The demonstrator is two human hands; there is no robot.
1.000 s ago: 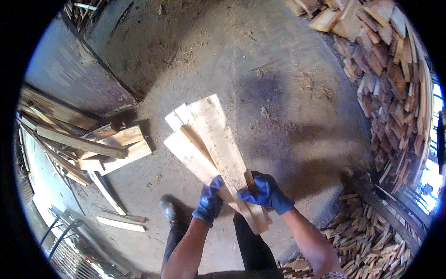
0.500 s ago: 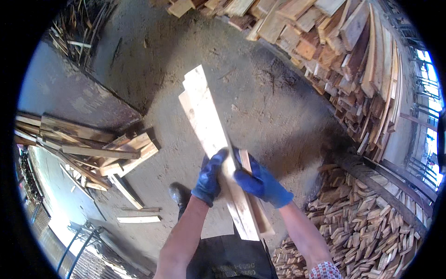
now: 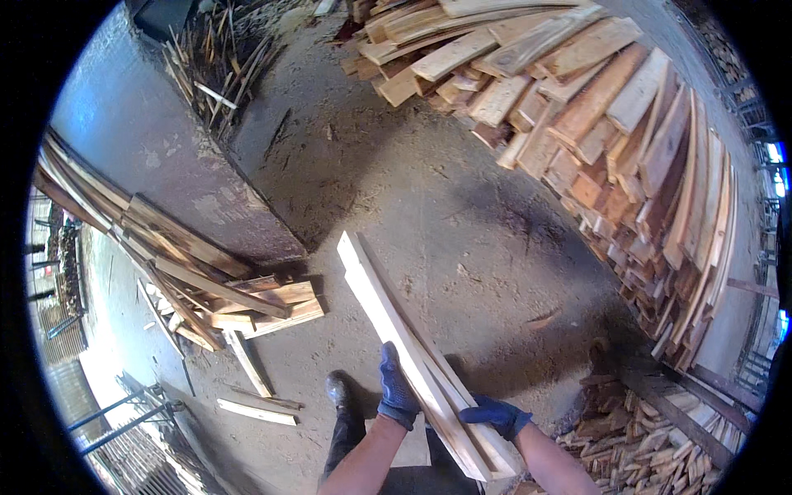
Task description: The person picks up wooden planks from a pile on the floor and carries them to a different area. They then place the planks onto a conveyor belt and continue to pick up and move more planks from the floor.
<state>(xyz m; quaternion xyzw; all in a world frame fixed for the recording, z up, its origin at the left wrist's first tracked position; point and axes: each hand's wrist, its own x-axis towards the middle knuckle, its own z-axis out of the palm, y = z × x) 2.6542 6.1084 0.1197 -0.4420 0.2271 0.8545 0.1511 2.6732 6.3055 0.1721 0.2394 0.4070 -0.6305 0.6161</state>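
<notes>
A few long, pale wooden boards lie together in my hands, pointing away from me and tilted to the far left. My left hand, in a blue work glove, grips their left edge with the thumb laid along the side. Lower down, my right hand, gloved in blue too, is closed round the right edge near the close end, its thumb on top. The boards fan slightly apart toward me. The fingers beneath them are hidden.
A big stack of boards fills the far right. Short wood pieces are heaped at the near right behind a dark beam. To the left, boards lie piled by a low wall. My shoe is on the dusty floor.
The boards have come lower in the view. My hands are staggered, the right one nearer the close end. The view has shifted, showing more of the far stack.
</notes>
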